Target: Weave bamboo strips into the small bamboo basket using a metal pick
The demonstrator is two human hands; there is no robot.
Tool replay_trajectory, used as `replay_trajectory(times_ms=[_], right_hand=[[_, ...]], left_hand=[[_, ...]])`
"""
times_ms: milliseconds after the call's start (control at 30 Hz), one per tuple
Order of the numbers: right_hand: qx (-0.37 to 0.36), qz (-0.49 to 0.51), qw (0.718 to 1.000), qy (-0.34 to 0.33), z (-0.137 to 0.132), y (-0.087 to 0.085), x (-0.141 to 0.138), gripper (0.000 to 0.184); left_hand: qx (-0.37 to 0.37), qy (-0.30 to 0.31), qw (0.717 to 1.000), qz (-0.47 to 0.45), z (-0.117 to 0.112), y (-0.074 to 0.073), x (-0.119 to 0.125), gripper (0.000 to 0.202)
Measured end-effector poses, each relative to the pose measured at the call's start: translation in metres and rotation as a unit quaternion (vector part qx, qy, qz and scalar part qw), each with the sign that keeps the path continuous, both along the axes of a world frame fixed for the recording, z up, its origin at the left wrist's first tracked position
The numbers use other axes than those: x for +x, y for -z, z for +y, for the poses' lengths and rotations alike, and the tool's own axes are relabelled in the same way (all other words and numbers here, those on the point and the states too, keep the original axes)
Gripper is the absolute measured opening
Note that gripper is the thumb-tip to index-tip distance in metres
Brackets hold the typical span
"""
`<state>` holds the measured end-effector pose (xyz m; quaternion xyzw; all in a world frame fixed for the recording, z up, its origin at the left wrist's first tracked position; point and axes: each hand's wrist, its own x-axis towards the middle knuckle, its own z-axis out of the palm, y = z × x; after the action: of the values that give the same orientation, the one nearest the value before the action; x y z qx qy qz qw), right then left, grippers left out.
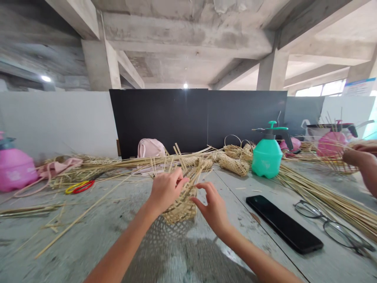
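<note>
A small half-woven bamboo basket (pixel 182 206) stands on the grey table (pixel 88 243), with loose strips sticking up from its rim. My left hand (pixel 165 189) is closed on the basket's upper left rim, fingers pinching the strips. My right hand (pixel 212 208) is at the basket's right side, fingers curled and touching the weave near the rim.
Loose bamboo strips (pixel 97 167) lie across the back. Yellow-and-red scissors (pixel 80 186) lie left, a pink sprayer (pixel 14 169) far left. A green spray bottle (pixel 267 155), black phone (pixel 284 228) and glasses (pixel 332 228) are right. Another person's hand (pixel 361 155) works at far right.
</note>
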<state>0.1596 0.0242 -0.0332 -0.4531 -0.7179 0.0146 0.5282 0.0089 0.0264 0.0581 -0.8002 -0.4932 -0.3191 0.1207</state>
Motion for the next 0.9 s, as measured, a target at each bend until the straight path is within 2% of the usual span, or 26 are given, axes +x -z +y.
replay_trajectory(times_ms=[133,267,333,467,633,767,900], right_hand=[[0.001,0.031,0.999,-0.031,-0.001,-0.002,0.001,0.028],[-0.018,0.083,0.996,-0.010,-0.002,-0.003,0.005,0.019],[-0.021,0.092,0.996,0.001,-0.001,-0.003,0.008,0.021],[-0.004,0.088,0.996,-0.001,-0.008,-0.007,0.011,0.020],[0.057,-0.009,0.998,-0.029,-0.031,-0.023,0.011,0.022],[0.023,-0.063,0.998,-0.018,-0.050,-0.037,0.012,0.026],[-0.001,-0.095,0.995,-0.031,-0.058,-0.045,0.013,0.027]], left_hand=[[-0.018,0.010,0.996,-0.082,0.006,0.000,-0.009,0.025],[-0.102,0.104,0.966,-0.212,0.008,-0.003,-0.020,0.028],[-0.122,0.129,0.951,-0.251,0.007,-0.004,-0.022,0.028],[-0.123,0.117,0.937,-0.305,0.003,-0.007,-0.018,0.028],[-0.151,0.114,0.924,-0.332,-0.007,-0.012,-0.006,0.027],[-0.192,0.085,0.910,-0.358,-0.017,-0.015,0.001,0.027],[-0.204,0.058,0.919,-0.333,-0.022,-0.014,0.005,0.027]])
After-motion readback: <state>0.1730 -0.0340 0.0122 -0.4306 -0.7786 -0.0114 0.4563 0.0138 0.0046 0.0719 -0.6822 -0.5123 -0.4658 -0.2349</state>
